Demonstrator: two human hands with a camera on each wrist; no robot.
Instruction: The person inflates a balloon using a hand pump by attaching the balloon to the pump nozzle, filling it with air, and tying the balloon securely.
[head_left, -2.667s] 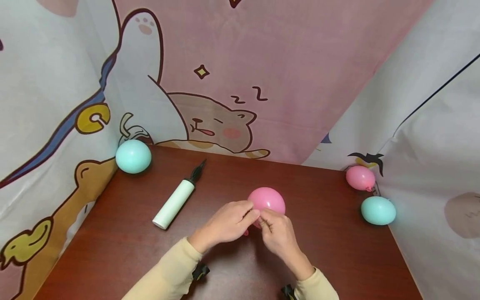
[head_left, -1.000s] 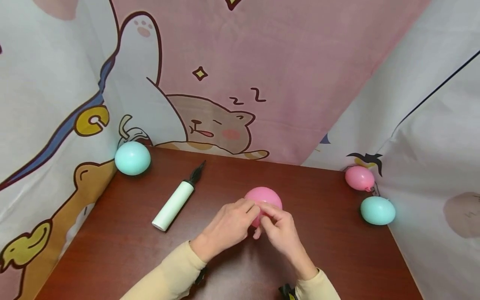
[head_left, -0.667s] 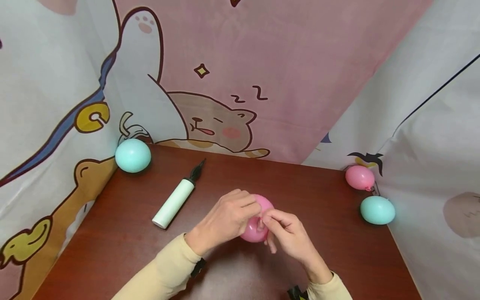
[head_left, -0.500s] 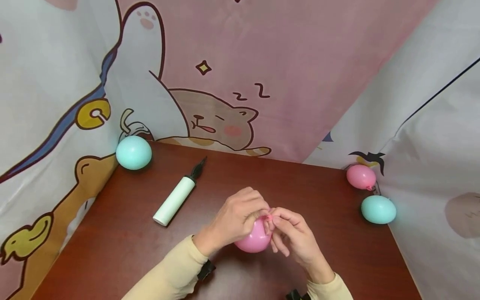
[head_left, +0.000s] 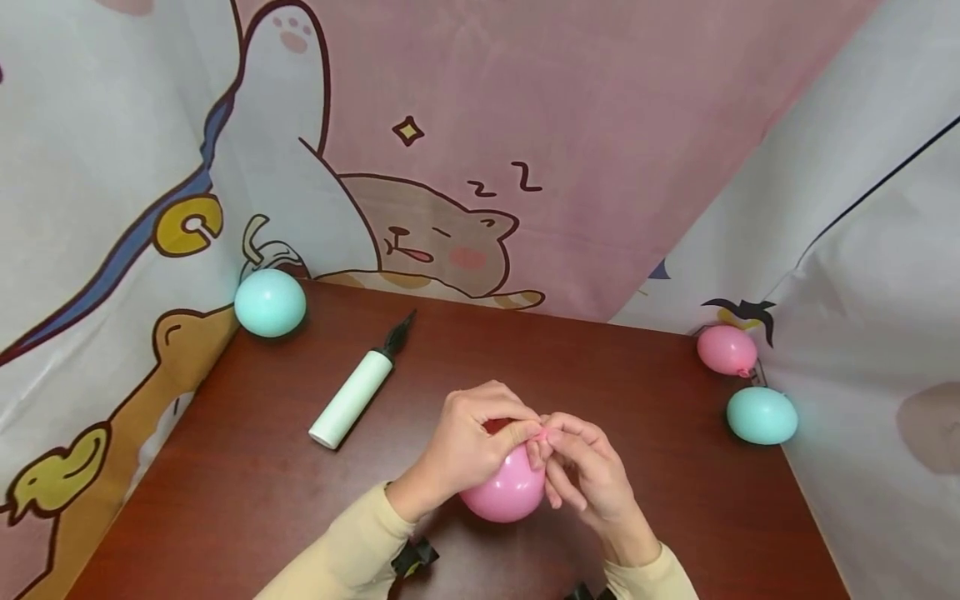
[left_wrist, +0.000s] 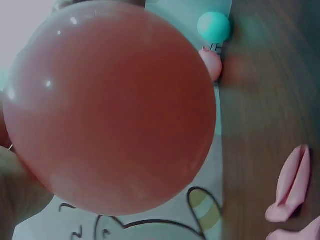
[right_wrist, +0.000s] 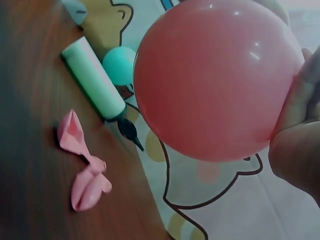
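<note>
Left hand [head_left: 468, 437] and right hand [head_left: 588, 467], ours: both pinching the neck [head_left: 542, 436] of one pink balloon [head_left: 506, 493], its body on our side, nearer the left.

From where I'm standing, the pink balloon [head_left: 504, 495] is blown up & approx. round, skin taut & glossy w/ a few small bright highlights. It's in the near half, a bit right of ctr. The neck [head_left: 542, 434] is a stronger pink, gathered into a v. small bunch & pinched, at the far right of the body. The round part sits near left of that, so the whole thing's tilted. Near side's one smooth, even curve; far side's partly hidden, so can't tell if the neck's tied.
</note>
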